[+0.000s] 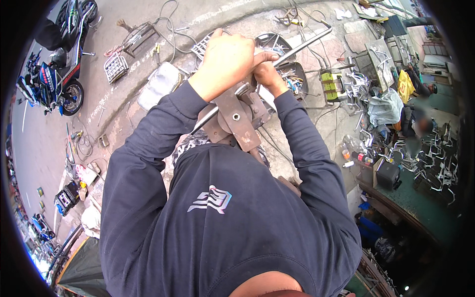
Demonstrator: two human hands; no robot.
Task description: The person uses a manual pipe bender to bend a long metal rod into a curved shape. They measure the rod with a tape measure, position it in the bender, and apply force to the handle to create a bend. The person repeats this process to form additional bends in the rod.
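Brown steel plates make up a heavy bolted bending fixture (236,117), which stands just in front of the person's torso, above the grey concrete pavement (329,52). Over its far end, the left hand (228,55) is bunched with knuckles up and thumb stretched toward the right; the fingertips are out of sight, so I cannot tell whether they close on anything. Touching that thumb, the right hand (267,73) has its fingers curled narrow around a slim silver metal rod with a short bent tip (304,45). The rod slants up and away to the right, passing above two round black pans: the farther pan (271,35) holds loose metal pieces, and the nearer pan (305,75) holds tools and small parts. Another length of silver bar (204,120) sticks out at the fixture's lower left; whether it joins the rod is hidden. Right of the pans sits a yellow-green and black box-shaped machine (332,86), beside a pile of bent silver metal tubes (357,88). Beyond the pavement's left edge, a blue and black motorcycle (55,84) is parked.
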